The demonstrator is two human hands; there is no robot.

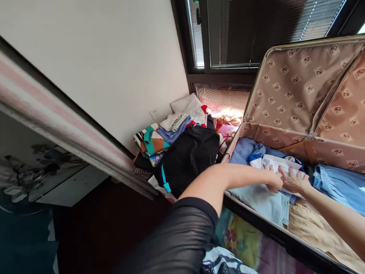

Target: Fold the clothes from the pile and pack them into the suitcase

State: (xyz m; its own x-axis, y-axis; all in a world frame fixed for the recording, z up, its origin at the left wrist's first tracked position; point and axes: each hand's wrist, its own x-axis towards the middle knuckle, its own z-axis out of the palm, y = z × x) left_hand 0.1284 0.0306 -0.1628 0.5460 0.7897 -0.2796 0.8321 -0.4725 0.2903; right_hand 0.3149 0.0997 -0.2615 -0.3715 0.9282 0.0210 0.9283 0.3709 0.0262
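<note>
Both my hands are inside the suitcase (258, 224), on a folded white garment (285, 163) with blue parts. My left hand (274, 180) reaches in from the left with its fingers bent against the garment; part of the grip is hidden. Beside it, my right hand (295, 182) lies palm down with fingers spread on the cloth. Beneath and around the garment are blue clothes (245, 150), a light blue folded piece (264, 201) and tan trousers (313, 224). Blue denim with a ribbed edge (339, 184) lies to the right.
The patterned suitcase lid (288, 87) stands open against the window blinds (242, 34). Left of the case is a clothes pile with a black garment (194, 148) and a multicoloured one (151, 140), by the white wall (114, 68). Flowered bedding (245, 236) shows below.
</note>
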